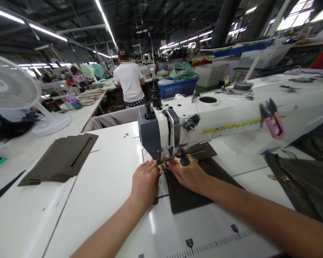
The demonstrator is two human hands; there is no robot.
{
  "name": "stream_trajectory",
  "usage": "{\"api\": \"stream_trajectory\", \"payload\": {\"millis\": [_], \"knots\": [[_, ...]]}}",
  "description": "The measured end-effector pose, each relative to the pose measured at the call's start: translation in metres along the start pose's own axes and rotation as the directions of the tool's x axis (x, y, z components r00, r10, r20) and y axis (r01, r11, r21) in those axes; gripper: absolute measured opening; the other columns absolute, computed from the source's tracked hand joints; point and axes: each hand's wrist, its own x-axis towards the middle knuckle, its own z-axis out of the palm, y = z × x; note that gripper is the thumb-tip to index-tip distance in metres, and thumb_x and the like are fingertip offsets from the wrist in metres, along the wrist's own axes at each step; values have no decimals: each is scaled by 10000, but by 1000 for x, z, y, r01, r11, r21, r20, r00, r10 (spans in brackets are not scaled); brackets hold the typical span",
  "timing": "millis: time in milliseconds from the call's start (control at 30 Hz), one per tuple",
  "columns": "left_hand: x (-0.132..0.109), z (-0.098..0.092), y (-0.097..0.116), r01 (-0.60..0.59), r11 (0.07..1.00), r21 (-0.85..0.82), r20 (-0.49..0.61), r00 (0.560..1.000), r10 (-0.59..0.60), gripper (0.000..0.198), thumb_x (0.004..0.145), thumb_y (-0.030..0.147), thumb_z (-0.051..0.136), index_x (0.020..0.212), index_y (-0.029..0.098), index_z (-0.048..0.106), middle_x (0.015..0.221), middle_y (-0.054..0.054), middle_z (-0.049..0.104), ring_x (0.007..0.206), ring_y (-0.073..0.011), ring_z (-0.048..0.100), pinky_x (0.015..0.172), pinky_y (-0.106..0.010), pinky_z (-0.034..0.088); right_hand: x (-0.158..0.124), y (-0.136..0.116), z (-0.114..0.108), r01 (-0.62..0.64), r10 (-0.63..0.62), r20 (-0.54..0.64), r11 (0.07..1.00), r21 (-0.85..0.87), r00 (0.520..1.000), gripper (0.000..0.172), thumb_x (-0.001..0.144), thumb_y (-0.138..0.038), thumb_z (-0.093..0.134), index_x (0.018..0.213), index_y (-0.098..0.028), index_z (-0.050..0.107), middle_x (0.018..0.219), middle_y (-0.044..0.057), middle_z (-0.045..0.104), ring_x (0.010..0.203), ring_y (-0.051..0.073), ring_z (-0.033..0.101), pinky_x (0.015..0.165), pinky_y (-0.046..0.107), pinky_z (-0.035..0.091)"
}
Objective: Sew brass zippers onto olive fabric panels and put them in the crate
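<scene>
Head view: resting the left hand (146,181) on the white worktable (104,186), just left of the presser foot (163,164) of a sewing machine (231,114), with fingers held side by side and tips close in by the foot. Cannot tell from this angle about any pinch there. Laying the right hand (187,175) palm down over a dark panel (184,202), fingers angled toward the same foot — thumb hidden, so no telling about a grip here either. At the back of the right hand, seeing a dark rounded piece (185,161), too unclear to name.

Keeping the dark panel flat on the worktable, from beside the presser foot out to the near right, partly under the right forearm (231,193). Just beyond the right hand, noting a dark piece with a gold-coloured zip (206,154).

To the left, finding a fanned stack of dark panels (56,157) near a white fan (10,82). Along the machine's side, seeing a yellow measuring tape (231,125) and pink-handled snips (277,125). At far right, more dark pieces (298,190) with gold-coloured fittings. Farther back — making out a person in a white top (129,82), turned away, near a blue basket (179,89).
</scene>
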Motion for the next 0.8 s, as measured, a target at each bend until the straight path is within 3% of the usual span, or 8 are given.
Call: {"api": "stream_trajectory", "payload": {"millis": [467,567,667,733,800], "knots": [[-4,-4,2,-33,998,-45,-11,999,33,176,850,120,454,818,161,622,987,-92,671,941,-212,629,872,-391,505,-4,-3,-4,-39,37,26,995,88,999,235,873,-143,403,909,-157,635,894,75,668,854,173,609,851,296,433],[-3,-3,0,-8,998,-54,-17,1000,7,176,849,125,458,817,156,628,984,-92,673,936,-211,629,871,-387,499,-5,-3,-1,-84,84,4,992,90,996,217,863,-161,429,910,-178,641,927,67,669,847,177,609,820,300,446],[-4,-5,0,68,997,-40,20,998,-67,201,857,133,443,834,174,639,1014,-71,667,961,-196,617,904,-386,469,-4,-6,-1,-145,144,18,988,44,989,220,850,-249,478,987,-170,631,1014,93,653,937,217,587,923,389,393],[-7,-8,4,159,985,62,74,984,-163,200,855,186,469,966,151,631,1117,-108,620,1075,-245,552,958,-452,412,-8,-9,-3,-214,215,49,977,-18,975,393,824,-396,517,1090,-117,592,1103,153,613,1060,285,528,999,492,294],[-12,-13,11,220,958,186,137,959,-247,376,842,299,511,1152,89,549,1251,-182,507,1200,-340,419,979,-555,338,-17,-13,-6,-253,259,83,965,-70,962,629,786,-539,509,1184,-51,526,1210,211,534,1183,340,420,1025,551,216]]}}
